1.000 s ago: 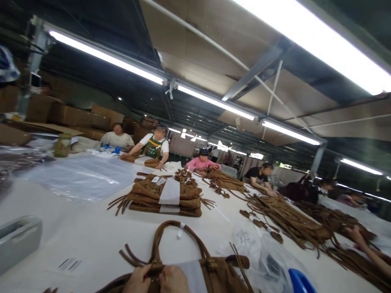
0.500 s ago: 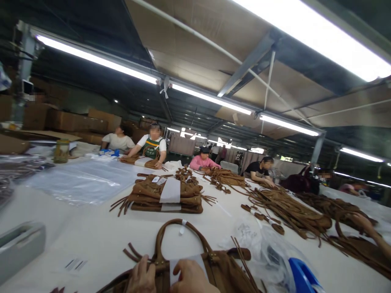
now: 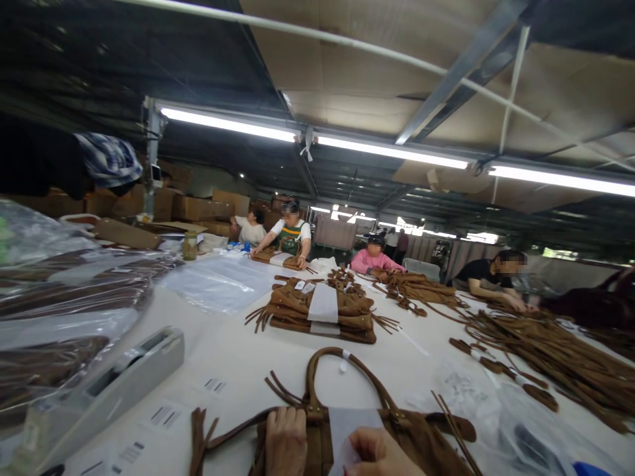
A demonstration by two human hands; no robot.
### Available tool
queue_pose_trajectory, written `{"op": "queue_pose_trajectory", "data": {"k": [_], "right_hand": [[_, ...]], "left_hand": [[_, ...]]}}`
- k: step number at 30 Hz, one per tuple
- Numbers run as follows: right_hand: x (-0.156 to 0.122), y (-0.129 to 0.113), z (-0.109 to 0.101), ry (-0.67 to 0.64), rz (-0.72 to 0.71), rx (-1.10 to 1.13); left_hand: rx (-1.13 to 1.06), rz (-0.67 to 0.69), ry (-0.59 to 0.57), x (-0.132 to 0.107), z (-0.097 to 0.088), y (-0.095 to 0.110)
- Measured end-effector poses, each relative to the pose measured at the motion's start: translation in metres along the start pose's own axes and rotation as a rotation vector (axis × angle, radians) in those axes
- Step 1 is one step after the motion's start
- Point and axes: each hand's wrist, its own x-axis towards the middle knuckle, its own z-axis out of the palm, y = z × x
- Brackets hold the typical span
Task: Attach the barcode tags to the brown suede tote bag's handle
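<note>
A brown handbag (image 3: pixel 317 449) with a looped handle lies in front of me at the bottom of the view. A white paper band (image 3: pixel 354 420) wraps its middle. My left hand (image 3: pixel 286 439) is closed over the bag's top edge, left of the band. Over the band, my right hand (image 3: pixel 380 453) has thumb and finger pinched on a small translucent piece (image 3: pixel 348 456), which looks like tape. A small white tag (image 3: pixel 343 365) hangs from the handle. Tassels and straps spread out to both sides of the bag.
A grey tape dispenser (image 3: pixel 133 370) and barcode labels (image 3: pixel 163 416) lie left, beside plastic-wrapped brown goods (image 3: pixel 64 317). Banded bags (image 3: pixel 292 311) are stacked ahead. Clear plastic (image 3: pixel 496 410) and brown straps (image 3: pixel 540 350) lie right. Several people work around the white table (image 3: pixel 233 357).
My view has turned left, bringing the wrapped goods and whole dispenser into sight. My right hand has gone from lying curled on the band to pinching a translucent piece over it.
</note>
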Motion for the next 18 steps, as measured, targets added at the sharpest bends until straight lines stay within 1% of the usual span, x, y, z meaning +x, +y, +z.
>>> {"op": "queue_pose_trajectory", "data": {"k": [1, 3, 5, 7, 8, 9, 11, 13, 14, 16, 18], "right_hand": [[-0.001, 0.002, 0.001, 0.018, -0.01, 0.012], [-0.003, 0.006, 0.004, 0.109, -0.025, -0.026], [-0.007, 0.008, 0.009, 0.198, -0.034, -0.163], [-0.011, 0.009, 0.017, 0.258, -0.024, -0.331], [-0.013, 0.01, 0.021, 0.298, -0.01, -0.389], [-0.015, 0.011, 0.025, 0.342, 0.006, -0.432], [-0.016, 0.014, 0.032, 0.43, 0.049, -0.457], [-0.013, 0.019, 0.037, 0.486, 0.053, -0.48], [-0.011, 0.022, 0.038, 0.497, 0.035, -0.496], [-0.005, 0.029, 0.04, 0.51, -0.001, -0.566], [0.004, 0.038, 0.042, 0.508, -0.025, -0.697]], "left_hand": [[-0.021, -0.005, -0.016, 0.0, -0.005, 0.001], [-0.052, 0.0, -0.039, 0.0, -0.014, 0.002], [-0.117, 0.027, -0.026, 0.001, -0.019, 0.003], [-0.287, 0.061, 0.005, 0.003, -0.018, 0.003], [-0.406, 0.068, -0.003, 0.004, -0.016, 0.002], [-0.529, 0.063, -0.039, 0.005, -0.013, 0.002], [-0.721, 0.004, -0.177, 0.008, -0.009, 0.003], [-0.814, -0.075, -0.32, 0.01, -0.008, 0.006], [-0.835, -0.099, -0.367, 0.011, -0.009, 0.008], [-0.861, -0.1, -0.416, 0.01, -0.014, 0.011], [-0.887, -0.074, -0.438, 0.008, -0.018, 0.015]]}}
